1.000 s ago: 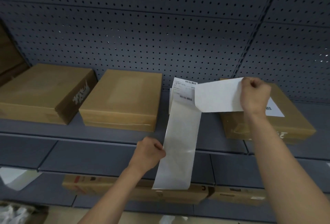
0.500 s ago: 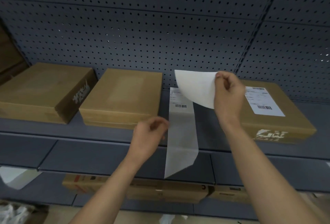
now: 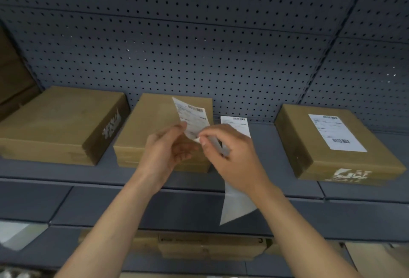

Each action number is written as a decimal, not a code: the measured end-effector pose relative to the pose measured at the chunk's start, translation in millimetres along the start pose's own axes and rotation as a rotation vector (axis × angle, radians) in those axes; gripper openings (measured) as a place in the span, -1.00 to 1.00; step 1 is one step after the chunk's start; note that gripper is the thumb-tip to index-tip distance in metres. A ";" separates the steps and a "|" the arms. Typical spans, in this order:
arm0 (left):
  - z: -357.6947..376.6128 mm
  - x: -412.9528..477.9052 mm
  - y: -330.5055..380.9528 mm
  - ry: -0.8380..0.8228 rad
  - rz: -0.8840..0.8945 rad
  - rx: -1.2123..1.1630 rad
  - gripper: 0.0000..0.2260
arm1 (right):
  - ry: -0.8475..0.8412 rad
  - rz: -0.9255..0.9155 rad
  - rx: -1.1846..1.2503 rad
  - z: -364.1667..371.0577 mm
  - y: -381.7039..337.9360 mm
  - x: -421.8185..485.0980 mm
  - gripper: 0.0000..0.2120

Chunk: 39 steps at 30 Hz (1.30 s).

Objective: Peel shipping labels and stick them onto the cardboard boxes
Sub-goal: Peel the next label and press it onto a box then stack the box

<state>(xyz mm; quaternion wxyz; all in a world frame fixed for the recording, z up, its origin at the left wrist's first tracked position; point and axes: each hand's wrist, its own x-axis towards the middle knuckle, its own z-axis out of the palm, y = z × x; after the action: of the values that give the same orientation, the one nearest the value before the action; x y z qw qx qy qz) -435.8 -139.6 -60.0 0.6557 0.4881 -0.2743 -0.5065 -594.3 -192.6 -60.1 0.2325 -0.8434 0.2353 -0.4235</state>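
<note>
A peeled white shipping label (image 3: pixel 192 116) stands up in front of the middle cardboard box (image 3: pixel 155 122). My left hand (image 3: pixel 170 144) and my right hand (image 3: pixel 230 151) both pinch its lower edge. The label strip (image 3: pixel 238 189) lies on the shelf between the middle and right boxes, its bare backing hanging over the shelf edge, one printed label at its top. The right box (image 3: pixel 332 167) carries a stuck label (image 3: pixel 335 132). The left box (image 3: pixel 55 122) has a bare top.
The grey shelf (image 3: pixel 66 171) holds the three boxes against a perforated back panel (image 3: pixel 199 45). More cardboard boxes (image 3: pixel 210 246) lie on the shelf below. A brown box edge (image 3: pixel 11 74) shows at far left.
My right hand tore the label free of the strip and carried it left over the middle box. My left hand let go of the backing and rose to pinch the label.
</note>
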 end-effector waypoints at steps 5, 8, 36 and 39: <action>-29.2 4.2 9.4 0.032 0.024 0.045 -0.78 | -0.173 0.031 -0.153 32.8 -5.4 2.5 -0.69; -51.4 9.7 14.6 0.052 0.035 0.102 -0.77 | -0.226 0.062 -0.172 48.6 -11.4 2.1 -0.58; -75.0 83.7 42.0 0.011 0.049 0.370 -0.80 | 0.035 0.691 0.566 60.5 57.6 85.6 -0.88; -78.6 90.0 47.8 -0.039 0.112 0.481 -0.79 | 0.052 0.691 0.556 60.6 58.2 92.3 -0.87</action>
<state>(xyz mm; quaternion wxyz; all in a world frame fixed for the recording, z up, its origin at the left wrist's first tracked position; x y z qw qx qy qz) -319.4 -194.5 -57.6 0.5420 0.6043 -0.4264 -0.3989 -507.0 -281.2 -71.1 0.5724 -0.6097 0.3862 -0.3892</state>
